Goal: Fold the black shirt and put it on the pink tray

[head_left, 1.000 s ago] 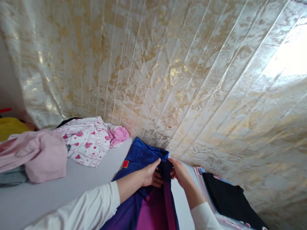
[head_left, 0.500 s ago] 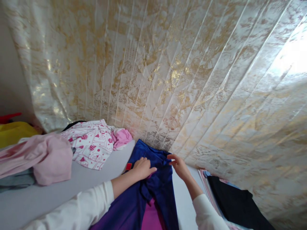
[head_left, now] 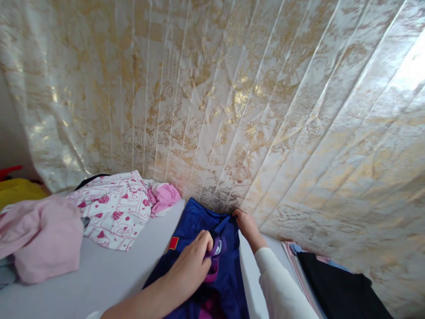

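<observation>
Dark blue pants [head_left: 199, 217] fading to purple lie in front of me, waist end against the wall covering, with a small red patch on the left side. My left hand [head_left: 191, 261] is closed on a bunched purple piece of fabric [head_left: 215, 250] with a white mark, above the middle of the pants. Whether that piece belongs to the pants I cannot tell. With bent fingers, my right hand [head_left: 247, 223] pinches the right corner of the waistband. Some magenta fabric [head_left: 209, 308] shows lower down, partly behind my left forearm.
At left on the pale surface [head_left: 109, 274] lie a pink garment [head_left: 49, 239], a white garment with pink prints [head_left: 122, 208] and yellow cloth [head_left: 20, 190]. A folded stack topped with black cloth [head_left: 338, 283] is at right. A gold-patterned wall covering [head_left: 206, 97] rises behind.
My left hand went from the waist area to lying flat on the pants, then closed on the purple fabric. My right hand let go of the waistband, then gripped its corner again.
</observation>
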Tool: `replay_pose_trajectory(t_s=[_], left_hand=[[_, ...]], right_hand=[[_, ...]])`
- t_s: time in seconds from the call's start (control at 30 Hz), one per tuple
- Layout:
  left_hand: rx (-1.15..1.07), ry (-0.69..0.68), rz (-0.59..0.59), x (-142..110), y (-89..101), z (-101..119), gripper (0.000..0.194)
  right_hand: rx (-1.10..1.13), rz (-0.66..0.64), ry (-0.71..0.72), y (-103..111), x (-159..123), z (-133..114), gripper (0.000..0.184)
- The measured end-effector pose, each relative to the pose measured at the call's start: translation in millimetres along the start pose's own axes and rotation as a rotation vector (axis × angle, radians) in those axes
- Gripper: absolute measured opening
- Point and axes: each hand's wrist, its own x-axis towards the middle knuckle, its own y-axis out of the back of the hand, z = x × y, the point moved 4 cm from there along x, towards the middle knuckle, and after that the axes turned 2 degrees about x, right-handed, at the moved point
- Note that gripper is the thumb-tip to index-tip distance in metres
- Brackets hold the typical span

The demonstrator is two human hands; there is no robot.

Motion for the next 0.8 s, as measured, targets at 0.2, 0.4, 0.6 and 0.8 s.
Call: replay_pose_trajectory(t_s=[0.2, 0.4, 0.6, 0.8], left_hand=[[0.397, 0.198, -0.086, -6.8, 19.5, -38.5, 0.039], [0.511, 0.189, -0.196, -17.0, 17.5, -46.1, 0.041], [0.343, -0.101, -0.123, -54.2, 24.0, -32.1, 0.046], [0.324, -0.454, -0.147, -68.9, 15.5, -6.8, 0.045]], right_hand=[[-0.024, 0.063, -0.116, -19.7, 2.9, -7.4, 0.027], [0.030, 0.067, -0.052, -3.9, -17.6, -23.7, 0.023], [0.129, -0.022, 0.056, 23.4, -133.1, -38.0, 0.025], [0.271, -0.221, -0.098, 7.0, -322.4, -42.8, 0.009]])
